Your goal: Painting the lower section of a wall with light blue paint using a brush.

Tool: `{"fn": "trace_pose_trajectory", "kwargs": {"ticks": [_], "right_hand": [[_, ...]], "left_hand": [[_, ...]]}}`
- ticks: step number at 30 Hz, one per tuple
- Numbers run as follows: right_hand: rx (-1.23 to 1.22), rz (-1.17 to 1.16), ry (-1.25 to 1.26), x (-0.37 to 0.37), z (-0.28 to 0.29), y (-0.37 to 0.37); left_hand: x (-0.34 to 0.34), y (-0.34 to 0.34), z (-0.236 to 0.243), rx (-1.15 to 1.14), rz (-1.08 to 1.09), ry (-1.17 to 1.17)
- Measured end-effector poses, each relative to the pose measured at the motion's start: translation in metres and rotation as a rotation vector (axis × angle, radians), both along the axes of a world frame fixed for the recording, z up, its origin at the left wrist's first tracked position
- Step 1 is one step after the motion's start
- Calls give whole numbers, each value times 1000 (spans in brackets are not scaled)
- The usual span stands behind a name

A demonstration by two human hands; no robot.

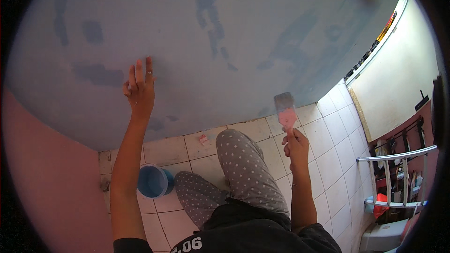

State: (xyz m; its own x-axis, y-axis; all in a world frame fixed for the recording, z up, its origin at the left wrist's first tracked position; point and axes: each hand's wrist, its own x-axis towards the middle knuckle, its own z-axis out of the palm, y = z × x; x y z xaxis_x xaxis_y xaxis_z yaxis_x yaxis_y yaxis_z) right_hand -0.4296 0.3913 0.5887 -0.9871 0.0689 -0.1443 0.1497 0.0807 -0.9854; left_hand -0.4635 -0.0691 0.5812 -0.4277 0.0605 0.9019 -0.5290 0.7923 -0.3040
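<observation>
My right hand grips a flat paintbrush by its pink handle. Its wide, dark bristles point up toward the foot of a grey-blue wall. In front of the same wall my left hand is raised, fingers stretched upward and holding nothing. Whether its fingertips touch the surface I cannot tell. Darker blue-grey patches mark the wall in several places. Beside my left knee, on the floor, stands a blue bucket; what is in it I cannot make out.
Light floor tiles run along the wall, with a small pink scrap lying on them. A pink wall rises at the left. On the right are a metal rack, a pale panel and assorted household things.
</observation>
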Motion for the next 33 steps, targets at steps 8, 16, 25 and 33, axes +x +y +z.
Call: {"fn": "trace_pose_trajectory", "kwargs": {"ticks": [8, 16, 25, 33], "right_hand": [[-162, 250, -129, 9, -36, -14], [-70, 268, 7, -12, -61, -32], [-37, 836, 103, -79, -74, -157], [103, 1398, 175, -68, -56, -330]], "left_hand": [[18, 27, -55, 80, 7, -158], [36, 47, -110, 381, 12, -363], [142, 19, -147, 817, 41, -449], [284, -86, -142, 1257, 259, -616]]}}
